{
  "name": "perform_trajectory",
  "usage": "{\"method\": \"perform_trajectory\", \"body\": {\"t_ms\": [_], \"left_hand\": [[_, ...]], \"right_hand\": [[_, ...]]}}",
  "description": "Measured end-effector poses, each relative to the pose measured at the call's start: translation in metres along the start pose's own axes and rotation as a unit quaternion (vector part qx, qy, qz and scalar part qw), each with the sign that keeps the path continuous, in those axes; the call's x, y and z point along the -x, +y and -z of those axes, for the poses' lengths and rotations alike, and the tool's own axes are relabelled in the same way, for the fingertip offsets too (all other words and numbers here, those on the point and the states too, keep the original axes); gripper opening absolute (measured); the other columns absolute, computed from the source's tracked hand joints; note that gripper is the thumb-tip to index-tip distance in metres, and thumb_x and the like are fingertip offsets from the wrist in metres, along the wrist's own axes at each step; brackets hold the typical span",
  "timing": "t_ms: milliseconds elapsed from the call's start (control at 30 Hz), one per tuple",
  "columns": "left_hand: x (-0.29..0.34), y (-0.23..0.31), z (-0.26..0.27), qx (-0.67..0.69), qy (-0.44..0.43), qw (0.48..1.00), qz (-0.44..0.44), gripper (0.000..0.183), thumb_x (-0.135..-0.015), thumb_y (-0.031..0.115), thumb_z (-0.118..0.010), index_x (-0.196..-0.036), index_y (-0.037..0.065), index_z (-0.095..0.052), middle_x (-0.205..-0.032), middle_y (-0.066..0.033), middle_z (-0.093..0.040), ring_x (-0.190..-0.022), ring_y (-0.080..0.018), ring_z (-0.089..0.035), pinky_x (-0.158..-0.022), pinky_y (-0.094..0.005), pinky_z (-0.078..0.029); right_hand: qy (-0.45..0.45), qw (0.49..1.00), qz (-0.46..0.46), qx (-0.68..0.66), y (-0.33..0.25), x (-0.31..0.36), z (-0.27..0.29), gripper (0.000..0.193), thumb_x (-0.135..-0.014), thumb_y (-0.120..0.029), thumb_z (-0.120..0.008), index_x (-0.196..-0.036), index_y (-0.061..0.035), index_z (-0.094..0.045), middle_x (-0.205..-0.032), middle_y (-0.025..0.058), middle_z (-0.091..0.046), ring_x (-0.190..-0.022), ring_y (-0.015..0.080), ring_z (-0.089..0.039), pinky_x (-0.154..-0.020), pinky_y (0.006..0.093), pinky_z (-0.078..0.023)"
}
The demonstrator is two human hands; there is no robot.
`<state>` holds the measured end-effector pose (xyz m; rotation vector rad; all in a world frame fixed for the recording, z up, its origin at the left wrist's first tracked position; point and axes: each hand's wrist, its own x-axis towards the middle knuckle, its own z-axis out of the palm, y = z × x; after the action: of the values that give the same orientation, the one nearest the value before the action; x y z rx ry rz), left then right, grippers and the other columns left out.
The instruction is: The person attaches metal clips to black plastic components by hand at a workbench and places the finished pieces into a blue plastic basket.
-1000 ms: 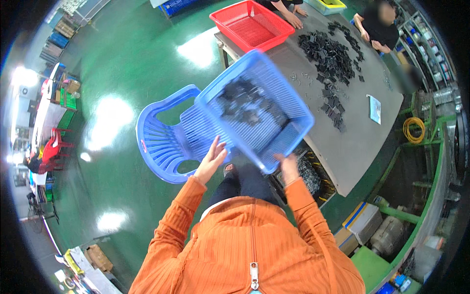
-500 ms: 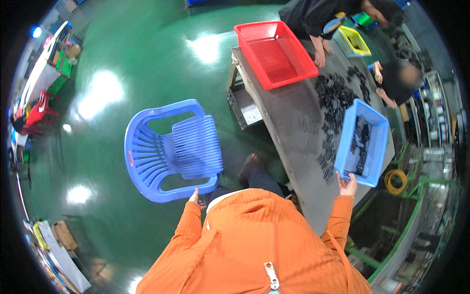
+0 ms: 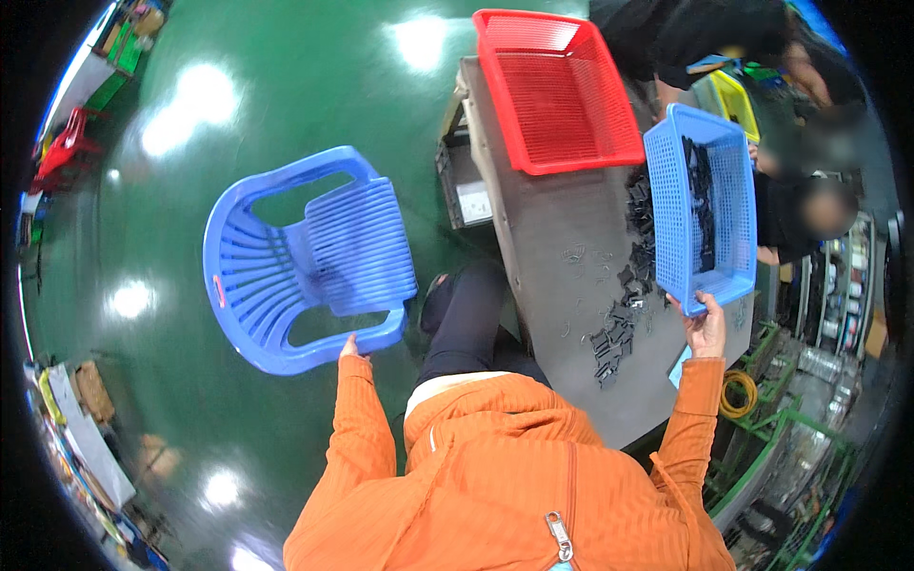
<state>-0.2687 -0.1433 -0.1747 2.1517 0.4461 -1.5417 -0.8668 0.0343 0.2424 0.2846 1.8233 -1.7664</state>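
Observation:
My right hand grips the near rim of a light blue plastic basket, thumb inside the rim. Black flat parts lie along the inside of that basket, which leans over the right part of the table. On my left stands a blue plastic armchair with a slatted seat and back. My left hand is closed on its near armrest, the fingers mostly hidden underneath. Many small black pieces are strewn over the grey tabletop, partly covered by the light blue basket.
A red plastic basket sits at the table's far left corner. Beyond it a person in black leans over, with another person at the right. Past them is a yellow basket. A yellow coil hangs by green framing.
The light blue basket has moved away from me toward the red basket, with my right hand on its rim, baring more black pieces. My left hand now grips the armrest.

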Motion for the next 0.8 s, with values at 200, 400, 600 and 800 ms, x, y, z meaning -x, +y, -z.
{"method": "perform_trajectory", "body": {"t_ms": [200, 400, 600, 800], "left_hand": [[0.026, -0.052, 0.058, -0.008, 0.035, 0.989, 0.143, 0.05, -0.09, 0.027, -0.054, -0.133, 0.008, -0.037, -0.135, -0.0129, -0.042, -0.121, -0.0337, -0.044, -0.098, -0.0616, -0.032], [0.037, -0.029, 0.056, -0.7, -0.075, 0.707, 0.075, 0.043, -0.085, 0.024, -0.056, -0.122, 0.004, -0.049, -0.118, -0.0184, -0.056, -0.107, -0.0344, -0.056, -0.093, -0.0458, -0.043], [0.161, 0.104, -0.178, -0.772, 0.063, 0.336, -0.536, 0.068, -0.073, 0.022, -0.066, -0.134, 0.011, -0.037, -0.138, -0.0151, -0.038, -0.131, -0.0308, -0.032, -0.102, -0.0547, -0.03], [0.15, 0.195, -0.27, -0.871, 0.127, 0.271, -0.389, 0.098, -0.065, 0.037, -0.079, -0.141, 0.021, -0.02, -0.138, -0.014, -0.037, -0.13, -0.0322, -0.031, -0.104, -0.0603, -0.02]], "right_hand": [[-0.06, 0.997, -0.032, 0.031, -0.013, -0.016, -0.074, 0.018, -0.08, -0.005, -0.057, -0.094, 0.0046, -0.051, -0.089, 0.0117, -0.059, -0.082, 0.0265, -0.063, -0.073, 0.0455, -0.058], [-0.028, 0.993, 0.056, 0.096, -0.015, -0.059, -0.152, 0.031, -0.075, -0.007, -0.062, -0.105, -0.0017, -0.056, -0.095, 0.008, -0.062, -0.08, 0.0185, -0.062, -0.064, 0.0318, -0.054], [0.113, 0.9, 0.381, 0.18, 0.016, -0.162, -0.206, 0.036, -0.069, 0.007, -0.056, -0.105, 0.0045, -0.054, -0.093, 0.012, -0.061, -0.084, 0.0225, -0.059, -0.079, 0.0317, -0.045], [0.146, 0.875, 0.368, 0.279, 0.025, -0.178, -0.255, 0.032, -0.071, 0.003, -0.056, -0.103, 0.003, -0.054, -0.089, 0.0185, -0.062, -0.085, 0.0332, -0.061, -0.08, 0.0379, -0.044]]}}
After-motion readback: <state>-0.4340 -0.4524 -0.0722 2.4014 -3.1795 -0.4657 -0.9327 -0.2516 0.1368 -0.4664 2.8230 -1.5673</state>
